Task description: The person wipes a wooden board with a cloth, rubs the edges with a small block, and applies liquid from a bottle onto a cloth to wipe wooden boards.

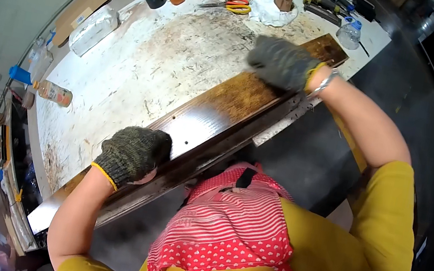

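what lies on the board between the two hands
In the head view, the stretch of brown board between the left hand and the right hand looks bare, apart from two small dark spots nearer the left.

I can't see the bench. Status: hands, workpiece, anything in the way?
Left gloved hand on long brown plank; right gloved hand blurred, farther up it. Plank along edge of table. Clear bottle near plank's far end.
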Motion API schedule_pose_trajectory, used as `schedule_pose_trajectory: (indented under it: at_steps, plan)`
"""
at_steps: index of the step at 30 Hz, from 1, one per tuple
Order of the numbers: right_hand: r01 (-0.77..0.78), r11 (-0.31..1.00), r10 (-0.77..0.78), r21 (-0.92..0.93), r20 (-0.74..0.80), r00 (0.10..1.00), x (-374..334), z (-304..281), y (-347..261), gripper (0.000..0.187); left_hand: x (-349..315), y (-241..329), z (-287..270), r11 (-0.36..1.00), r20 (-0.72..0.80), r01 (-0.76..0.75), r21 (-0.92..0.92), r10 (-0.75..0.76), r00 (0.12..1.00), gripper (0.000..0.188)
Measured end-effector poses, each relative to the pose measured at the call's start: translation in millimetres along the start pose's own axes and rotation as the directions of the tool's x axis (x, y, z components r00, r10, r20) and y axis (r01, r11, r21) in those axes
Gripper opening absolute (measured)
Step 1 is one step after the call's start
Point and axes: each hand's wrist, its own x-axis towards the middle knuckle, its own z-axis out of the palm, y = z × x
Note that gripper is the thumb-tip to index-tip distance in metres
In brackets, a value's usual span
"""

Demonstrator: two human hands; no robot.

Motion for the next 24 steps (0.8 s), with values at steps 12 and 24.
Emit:
schedule_pose_trajectory:
  at_steps: [12, 24]
  plan:
    - [0.312, 0.947, -0.28, 0.071, -0.288, 0.916, 0, 30, 19, 0.015, 26, 1, -9, 0.999, 0.153, -0.023, 0.038, 0.016, 0.988, 0.022]
    - [-0.221, 0.94, 0.219, -0.26, -0.039, 0.975, -45, -37, 153, 0.014, 20, 11, -11, 0.995, 0.122, 0.021, 0.097, -0.033, 0.992, 0.025]
